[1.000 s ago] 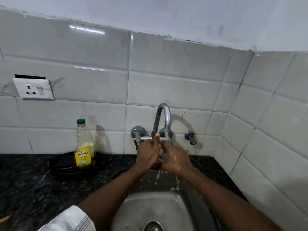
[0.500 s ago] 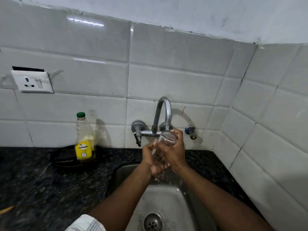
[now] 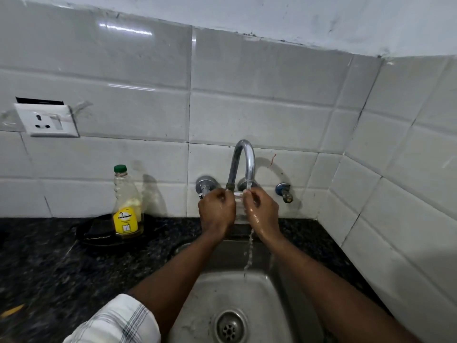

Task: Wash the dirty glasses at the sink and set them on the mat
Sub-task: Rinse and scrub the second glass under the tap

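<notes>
White-tiled wall, steel sink (image 3: pixel 269 288) below. My left hand (image 3: pixel 217 211) and right hand (image 3: pixel 261 212) both grip one clear glass (image 3: pixel 239 206) under the faucet (image 3: pixel 243 164); water runs off.

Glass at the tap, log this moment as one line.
step: rinsing | glass: held under tap | left hand, right hand: both gripping | water: running
</notes>
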Demonstrator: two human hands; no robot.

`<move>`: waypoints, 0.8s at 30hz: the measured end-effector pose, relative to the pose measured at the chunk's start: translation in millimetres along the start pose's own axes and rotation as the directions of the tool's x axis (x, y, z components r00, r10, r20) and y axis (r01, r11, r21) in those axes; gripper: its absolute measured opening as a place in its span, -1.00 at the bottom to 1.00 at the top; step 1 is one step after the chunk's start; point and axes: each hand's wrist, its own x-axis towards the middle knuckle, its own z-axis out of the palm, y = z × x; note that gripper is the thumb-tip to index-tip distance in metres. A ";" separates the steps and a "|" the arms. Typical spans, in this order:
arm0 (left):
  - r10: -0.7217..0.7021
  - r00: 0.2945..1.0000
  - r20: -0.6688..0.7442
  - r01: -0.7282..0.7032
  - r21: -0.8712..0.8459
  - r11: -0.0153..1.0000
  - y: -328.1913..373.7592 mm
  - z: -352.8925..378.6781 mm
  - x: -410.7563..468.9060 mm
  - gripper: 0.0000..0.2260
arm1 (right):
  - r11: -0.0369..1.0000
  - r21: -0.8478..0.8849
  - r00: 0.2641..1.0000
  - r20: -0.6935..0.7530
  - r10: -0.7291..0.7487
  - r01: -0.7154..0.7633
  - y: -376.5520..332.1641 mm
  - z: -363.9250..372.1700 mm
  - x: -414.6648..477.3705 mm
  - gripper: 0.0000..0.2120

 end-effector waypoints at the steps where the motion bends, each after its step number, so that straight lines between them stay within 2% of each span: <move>1: -0.033 0.998 0.052 0.028 0.088 0.996 -0.1 0.2 4.3 -0.78 | 0.981 -0.116 0.986 0.071 -0.149 0.156 3.9 -4.2 -1.7 -0.86; 2: -0.048 0.995 0.089 0.033 0.156 0.987 -0.8 -1.5 7.2 -0.78 | 0.956 -0.155 0.962 0.154 -0.227 0.250 9.0 -9.0 -2.7 -0.84; 4: -0.054 0.991 0.126 0.029 0.198 0.980 -2.7 -5.4 9.4 -0.78 | 0.948 -0.116 0.901 0.363 -0.238 0.297 13.8 -17.7 -3.4 -0.80; 6: -0.051 0.989 0.137 0.022 0.201 0.979 -1.1 -5.0 6.5 -0.77 | 0.922 -0.194 0.788 0.595 -0.160 0.334 14.8 -22.0 0.8 -0.53; 8: 0.010 0.988 0.151 -0.044 0.225 0.973 4.0 -1.5 0.9 -0.75 | 0.828 -0.356 0.738 0.668 -0.100 0.434 9.2 -24.0 6.8 -0.29; 9: 0.094 0.981 0.168 -0.129 0.212 0.969 6.9 0.4 -1.5 -0.72 | 0.825 -0.379 0.758 0.646 -0.088 0.419 4.1 -25.2 8.6 -0.32; 10: 0.206 0.958 0.202 -0.241 0.170 0.956 9.1 -0.6 -2.4 -0.70 | 0.876 -0.347 0.794 0.604 -0.065 0.336 -1.9 -27.2 9.7 -0.44; 11: 0.330 0.908 0.259 -0.366 0.104 0.925 11.1 -4.6 -1.2 -0.69 | 0.928 -0.288 0.814 0.580 -0.028 0.238 -7.6 -29.6 10.8 -0.62; 12: 0.450 0.833 0.322 -0.484 0.029 0.875 13.0 -10.1 1.9 -0.70 | 0.961 -0.224 0.808 0.590 0.003 0.161 -10.8 -32.0 12.4 -0.71; 14: 0.584 0.699 0.412 -0.632 -0.027 0.775 10.6 -15.8 13.5 -0.76 | 0.989 -0.124 0.757 0.653 0.021 0.079 -10.2 -36.6 13.8 -0.65; 15: 0.578 0.696 0.427 -0.633 -0.017 0.774 10.2 -14.9 16.8 -0.80 | 0.990 -0.122 0.753 0.658 0.023 0.076 -8.9 -35.8 13.0 -0.63; 16: 0.516 0.741 0.430 -0.578 0.017 0.816 8.6 -11.5 17.5 -0.81 | 0.976 -0.194 0.775 0.630 0.045 0.102 -8.0 -32.7 11.6 -0.63; 17: 0.404 0.813 0.419 -0.475 0.077 0.877 7.1 -6.2 15.5 -0.80 | 0.920 -0.344 0.815 0.576 0.052 0.185 -6.6 -28.7 9.4 -0.62; 19: 0.122 0.921 0.371 -0.224 0.247 0.943 5.5 5.1 13.5 -0.67 | 0.681 -0.629 0.874 0.484 -0.035 0.375 -2.5 -16.8 4.7 -0.49; 20: 0.046 0.936 0.349 -0.155 0.292 0.944 2.5 8.0 14.1 -0.61 | 0.615 -0.673 0.880 0.468 -0.077 0.412 2.3 -13.2 3.4 -0.43; 21: 0.044 0.939 0.341 -0.151 0.296 0.943 -3.0 8.6 12.5 -0.58 | 0.613 -0.675 0.879 0.471 -0.071 0.411 4.4 -12.6 2.8 -0.42; 22: 0.112 0.932 0.345 -0.206 0.249 0.946 -8.9 6.9 10.9 -0.58 | 0.664 -0.636 0.864 0.503 -0.030 0.394 4.8 -15.2 3.3 -0.45; 24: 0.351 0.865 0.358 -0.395 0.056 0.917 -14.6 -2.8 8.5 -0.65 | 0.859 -0.469 0.809 0.576 0.119 0.207 2.8 -28.0 9.4 -0.54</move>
